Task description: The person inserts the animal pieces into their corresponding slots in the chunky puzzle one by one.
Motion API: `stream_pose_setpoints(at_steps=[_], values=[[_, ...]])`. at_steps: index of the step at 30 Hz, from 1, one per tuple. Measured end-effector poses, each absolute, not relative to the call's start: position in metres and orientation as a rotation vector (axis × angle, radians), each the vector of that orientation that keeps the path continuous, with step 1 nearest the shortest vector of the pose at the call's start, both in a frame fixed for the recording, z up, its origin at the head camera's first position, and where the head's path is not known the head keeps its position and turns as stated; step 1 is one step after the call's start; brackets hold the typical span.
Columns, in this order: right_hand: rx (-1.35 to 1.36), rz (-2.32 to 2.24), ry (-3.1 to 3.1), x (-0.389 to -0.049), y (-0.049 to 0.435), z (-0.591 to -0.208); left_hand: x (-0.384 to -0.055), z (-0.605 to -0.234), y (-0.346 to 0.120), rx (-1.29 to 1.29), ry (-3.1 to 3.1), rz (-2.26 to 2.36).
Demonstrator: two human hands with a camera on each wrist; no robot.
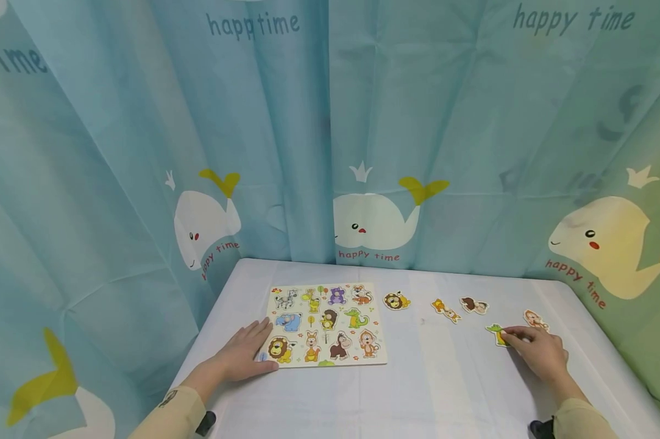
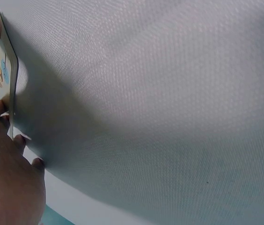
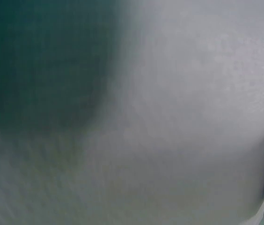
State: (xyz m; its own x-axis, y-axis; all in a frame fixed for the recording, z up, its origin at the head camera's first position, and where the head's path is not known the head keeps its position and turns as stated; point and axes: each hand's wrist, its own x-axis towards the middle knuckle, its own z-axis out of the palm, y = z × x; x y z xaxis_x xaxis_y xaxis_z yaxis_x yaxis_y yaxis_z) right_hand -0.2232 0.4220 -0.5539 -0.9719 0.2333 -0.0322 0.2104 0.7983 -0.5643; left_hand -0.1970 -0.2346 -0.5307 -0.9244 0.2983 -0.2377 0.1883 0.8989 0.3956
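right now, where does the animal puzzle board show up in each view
Head: animal puzzle board below centre, left hand at its left edge.
Left wrist: only a strip, upper left edge.
Right wrist: not in it.
Shared landmark: white tablecloth, in all three views.

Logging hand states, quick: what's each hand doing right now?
Left hand: open, touching the animal puzzle board.
Right hand: pinching the crocodile puzzle piece.

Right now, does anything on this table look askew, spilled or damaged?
To the right of the animal puzzle board, the loose kangaroo piece and gorilla piece lie askew, turned sideways unlike their upright pictures on the board. I see nothing spilled or visibly damaged.
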Motion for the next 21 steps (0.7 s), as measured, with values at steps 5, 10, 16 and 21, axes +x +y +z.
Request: stream_pose_setpoints(at_steps=[5,10,16,21], values=[[-0.330,0.894,-2.941,-0.222,0.422,-0.554,-0.197,-0.532,-0.235,0.361,2.772,0.530],[-0.318,0.879,-2.939,-0.221,0.420,-0.553,-0.197,-0.533,-0.235,0.358,2.774,0.520],[-0.338,0.928,-2.899,-0.225,0.412,-0.548,-0.197,-0.530,-0.234,0.352,2.769,0.518],[-0.217,0.930,-2.825,-0.231,0.393,-0.541,-0.196,-0.528,-0.234,0.343,2.768,0.528]])
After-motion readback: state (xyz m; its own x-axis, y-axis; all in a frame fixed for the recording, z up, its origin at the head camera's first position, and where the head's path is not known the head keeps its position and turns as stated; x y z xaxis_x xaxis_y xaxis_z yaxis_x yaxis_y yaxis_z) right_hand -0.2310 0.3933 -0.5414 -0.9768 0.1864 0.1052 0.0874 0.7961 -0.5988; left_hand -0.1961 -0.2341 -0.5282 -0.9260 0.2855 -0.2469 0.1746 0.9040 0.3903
